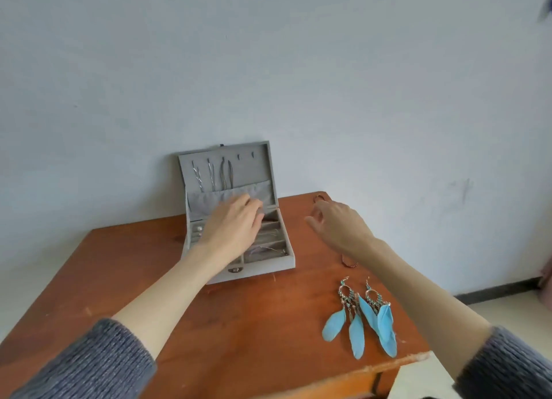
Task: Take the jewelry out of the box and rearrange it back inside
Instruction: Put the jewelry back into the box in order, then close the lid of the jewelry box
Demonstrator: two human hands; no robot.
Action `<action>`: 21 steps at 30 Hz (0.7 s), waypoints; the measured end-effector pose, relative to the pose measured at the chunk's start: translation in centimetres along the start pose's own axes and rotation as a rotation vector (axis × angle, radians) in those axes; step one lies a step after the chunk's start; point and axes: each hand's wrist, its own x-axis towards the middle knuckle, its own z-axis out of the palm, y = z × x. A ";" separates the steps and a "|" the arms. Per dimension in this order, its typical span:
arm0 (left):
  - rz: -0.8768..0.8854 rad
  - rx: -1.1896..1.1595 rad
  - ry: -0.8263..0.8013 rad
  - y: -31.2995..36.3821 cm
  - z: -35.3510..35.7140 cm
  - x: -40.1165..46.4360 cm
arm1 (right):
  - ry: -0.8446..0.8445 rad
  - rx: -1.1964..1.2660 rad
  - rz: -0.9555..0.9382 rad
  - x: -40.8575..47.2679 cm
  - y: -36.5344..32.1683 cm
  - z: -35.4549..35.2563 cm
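A grey jewelry box (263, 267) stands open on the wooden table (149, 264), its lid leaning on the wall with thin chains (212, 174) hanging inside. My left hand (236, 222) reaches into the box's back compartments, fingertips hidden near the lid pocket. My right hand (337, 222) hovers over the table to the right of the box, fingers loosely curled near a small ring (319, 197) at the table's far edge. Two blue feather earrings (363, 318) lie at the front right. A reddish beaded piece (348, 262) lies partly under my right forearm.
Pearl pieces (197, 229) sit in the box's left slots. The table's right edge (418, 355) runs close to the feather earrings. A pale wall rises right behind the box. Floor and dark skirting show at the right.
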 end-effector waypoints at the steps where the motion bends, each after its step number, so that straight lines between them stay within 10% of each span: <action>1: 0.002 0.074 0.004 -1.8 -0.3 0.1 | 0.006 -0.031 -0.032 0.9 -0.8 0.2; 7: -0.157 0.244 0.019 -10.3 -1.5 2.0 | -0.024 -0.073 -0.109 7.0 -5.2 1.5; 14: -0.350 0.132 0.007 -13.3 0.8 4.4 | 0.006 0.463 0.189 13.6 -7.2 2.7; 21: -0.524 -0.424 0.033 -11.9 1.5 5.4 | 0.004 0.722 0.267 14.9 -7.0 4.2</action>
